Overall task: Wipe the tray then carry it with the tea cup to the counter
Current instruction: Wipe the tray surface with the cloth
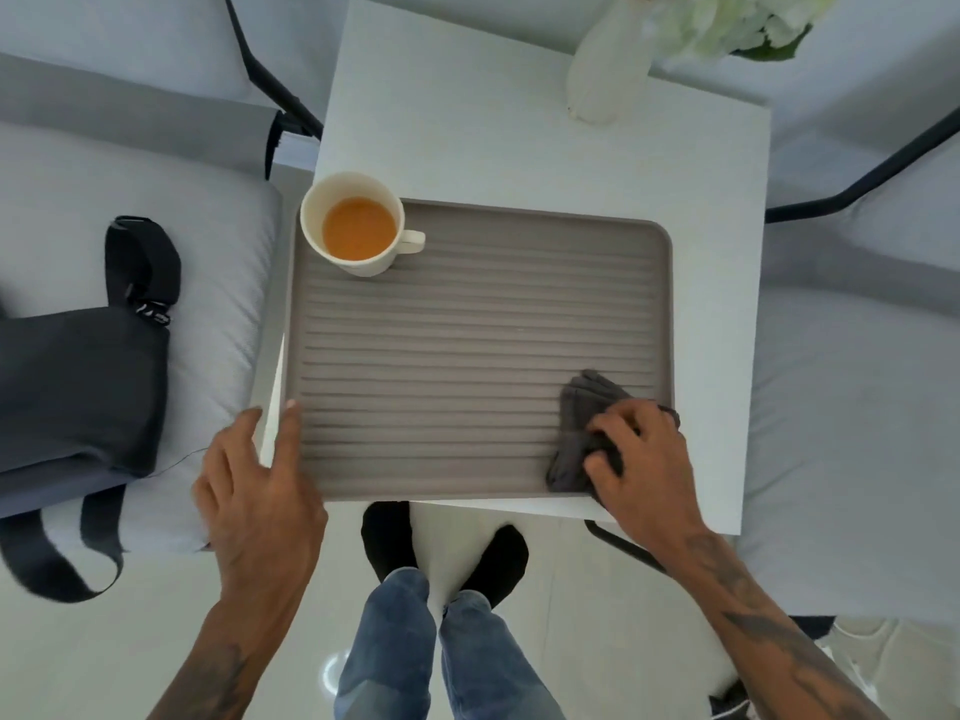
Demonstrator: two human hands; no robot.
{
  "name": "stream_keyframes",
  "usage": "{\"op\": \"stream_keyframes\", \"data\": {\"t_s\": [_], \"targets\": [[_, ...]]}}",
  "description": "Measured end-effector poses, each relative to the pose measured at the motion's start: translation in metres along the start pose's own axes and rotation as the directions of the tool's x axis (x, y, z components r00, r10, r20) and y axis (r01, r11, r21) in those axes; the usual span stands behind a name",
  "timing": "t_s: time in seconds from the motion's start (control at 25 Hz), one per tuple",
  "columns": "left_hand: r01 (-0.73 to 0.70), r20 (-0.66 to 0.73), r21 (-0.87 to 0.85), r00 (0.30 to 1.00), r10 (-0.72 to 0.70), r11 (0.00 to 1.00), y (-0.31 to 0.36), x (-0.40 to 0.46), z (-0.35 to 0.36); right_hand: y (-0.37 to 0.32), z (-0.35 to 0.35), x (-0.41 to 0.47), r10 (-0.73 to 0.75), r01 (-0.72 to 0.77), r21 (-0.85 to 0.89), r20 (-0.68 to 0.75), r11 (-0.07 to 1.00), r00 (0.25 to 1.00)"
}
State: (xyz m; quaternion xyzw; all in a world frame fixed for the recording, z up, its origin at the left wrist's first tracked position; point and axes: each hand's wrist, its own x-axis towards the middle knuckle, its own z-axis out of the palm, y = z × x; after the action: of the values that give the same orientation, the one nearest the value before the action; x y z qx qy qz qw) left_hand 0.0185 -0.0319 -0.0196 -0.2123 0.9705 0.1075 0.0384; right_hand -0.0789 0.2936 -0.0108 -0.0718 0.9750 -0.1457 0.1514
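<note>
A grey ribbed tray [467, 345] lies on a small white table [519, 148]. A white tea cup [358, 226] with orange-brown tea stands on the tray's far left corner, handle pointing right. My right hand [641, 459] presses a dark grey cloth [582, 407] onto the tray's near right corner. At the near left corner my left hand [260, 485] rests on the tray's edge, thumb on the rim, fingers spread.
A white vase [608, 59] with pale flowers stands at the table's far right. Light grey cushioned seats flank the table; a dark bag [78, 387] with straps lies on the left seat. My legs and black socks [441, 548] are below the table's near edge.
</note>
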Motion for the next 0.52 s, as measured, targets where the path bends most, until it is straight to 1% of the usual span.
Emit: {"op": "stream_keyframes", "data": {"t_s": [0.04,0.08,0.12,0.2,0.24,0.32,0.4,0.44,0.52], "targets": [[-0.067,-0.009,-0.003,0.998,0.067,0.998,0.011,0.003,0.000,0.002,-0.007,0.005,0.027,-0.026,0.044,-0.034,0.999,0.999],[-0.129,0.021,-0.019,0.991,0.130,0.991,0.023,0.006,0.004,0.000,-0.013,0.013,0.044,-0.038,0.079,-0.080,0.996,0.996],[-0.169,0.085,-0.029,0.982,0.171,0.985,0.036,0.010,0.009,-0.002,-0.017,0.023,0.062,-0.048,0.099,-0.138,0.994,0.989],[-0.188,0.225,-0.030,0.956,0.190,0.982,0.054,0.014,0.020,-0.010,-0.015,0.044,0.135,-0.112,0.110,-0.230,0.988,0.964],[-0.181,0.264,-0.041,0.946,0.185,0.983,0.059,0.014,0.026,-0.015,-0.010,0.053,0.175,-0.157,0.090,-0.241,0.983,0.955],[-0.179,0.285,-0.057,0.940,0.188,0.982,0.063,0.012,0.034,-0.032,0.009,0.068,0.192,-0.195,0.007,-0.224,0.981,0.956],[-0.204,0.281,-0.048,0.937,0.209,0.978,0.061,0.011,0.038,-0.064,0.031,0.081,0.136,-0.145,-0.029,-0.207,0.989,0.969],[-0.209,0.282,-0.043,0.935,0.213,0.977,0.060,0.012,0.039,-0.088,0.041,0.085,0.084,-0.088,-0.013,-0.206,0.996,0.975],[-0.222,0.291,-0.049,0.929,0.227,0.974,0.057,0.011,0.043,-0.146,0.059,0.089,-0.074,0.085,0.053,-0.184,0.995,0.980]]}}
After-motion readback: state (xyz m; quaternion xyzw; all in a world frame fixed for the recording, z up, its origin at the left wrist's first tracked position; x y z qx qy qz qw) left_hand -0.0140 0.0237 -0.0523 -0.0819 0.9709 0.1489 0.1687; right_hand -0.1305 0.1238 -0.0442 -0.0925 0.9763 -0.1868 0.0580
